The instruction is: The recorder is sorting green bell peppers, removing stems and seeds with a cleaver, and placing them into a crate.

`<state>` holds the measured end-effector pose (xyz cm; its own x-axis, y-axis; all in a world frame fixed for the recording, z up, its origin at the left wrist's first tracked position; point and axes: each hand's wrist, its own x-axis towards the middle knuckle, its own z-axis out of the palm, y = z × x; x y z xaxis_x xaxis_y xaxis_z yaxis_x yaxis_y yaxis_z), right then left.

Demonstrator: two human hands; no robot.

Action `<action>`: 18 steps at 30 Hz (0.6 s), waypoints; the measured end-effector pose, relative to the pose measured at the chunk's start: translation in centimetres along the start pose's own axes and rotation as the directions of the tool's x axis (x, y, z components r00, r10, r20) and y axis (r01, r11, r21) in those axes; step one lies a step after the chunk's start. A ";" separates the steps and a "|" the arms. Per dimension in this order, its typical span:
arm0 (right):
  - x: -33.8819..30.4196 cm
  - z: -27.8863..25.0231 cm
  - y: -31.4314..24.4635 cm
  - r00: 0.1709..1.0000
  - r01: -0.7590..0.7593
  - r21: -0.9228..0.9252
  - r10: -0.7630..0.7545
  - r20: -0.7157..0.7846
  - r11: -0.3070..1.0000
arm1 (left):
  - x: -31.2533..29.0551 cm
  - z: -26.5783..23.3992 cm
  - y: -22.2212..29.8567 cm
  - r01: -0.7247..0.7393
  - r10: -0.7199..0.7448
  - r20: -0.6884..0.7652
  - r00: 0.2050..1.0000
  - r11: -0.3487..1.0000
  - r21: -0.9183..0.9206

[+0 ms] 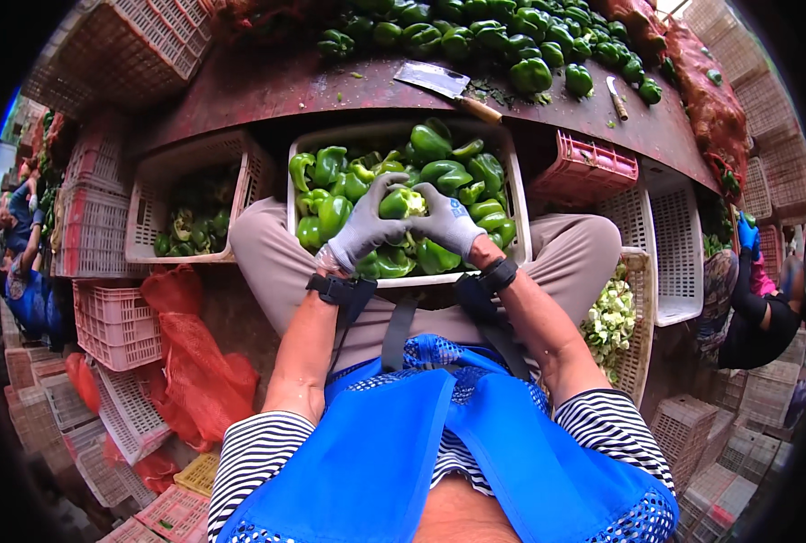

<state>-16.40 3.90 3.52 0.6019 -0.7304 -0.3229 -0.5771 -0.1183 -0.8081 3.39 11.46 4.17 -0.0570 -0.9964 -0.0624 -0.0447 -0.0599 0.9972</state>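
Green bell pepper [403,202], glossy and with its pale core side facing up, is sitting between both gloved hands, right above a white slatted plastic crate [517,195] that is resting across the person's lap. Below and around the hands, that crate is holding a heap of loose green peppers [439,154] nearly up to its rim. The left hand [364,226] and right hand [449,222], both in grey knit gloves, are pressing in from either side, thumbs meeting on top, so each is clamped on the one pepper. Beyond the hands a steel cleaver with a wooden handle [445,87] is lying on a dark red table [285,90], blade unguarded. The pepper could slip, I judge, if the thumbs are pushing too hard on its slick skin, and drop among the heap. Room is tight: crate walls are closing in on both sides of the wrists, leaving open space only upward
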 end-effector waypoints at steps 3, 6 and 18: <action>-0.3 1.2 1.7 0.994 0.076 -0.056 -0.079 -0.069 0.996 | -0.4 1.6 -0.8 -0.034 0.048 -0.078 0.996 0.985 0.170; -0.1 1.4 1.2 0.997 0.061 -0.112 -0.066 -0.035 0.992 | -0.8 2.6 -2.5 -0.016 0.056 -0.196 0.979 0.980 0.198; 2.7 2.8 2.2 0.966 0.183 0.412 -0.085 -0.246 0.892 | 1.3 1.8 -3.4 -0.035 -0.152 -0.365 0.918 0.889 -0.457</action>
<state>-14.52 3.58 -0.54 0.4941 -0.8608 -0.1222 -0.1770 0.0381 -0.9835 1.68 10.52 0.64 0.3189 -0.9278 -0.1936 0.4182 -0.0455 0.9072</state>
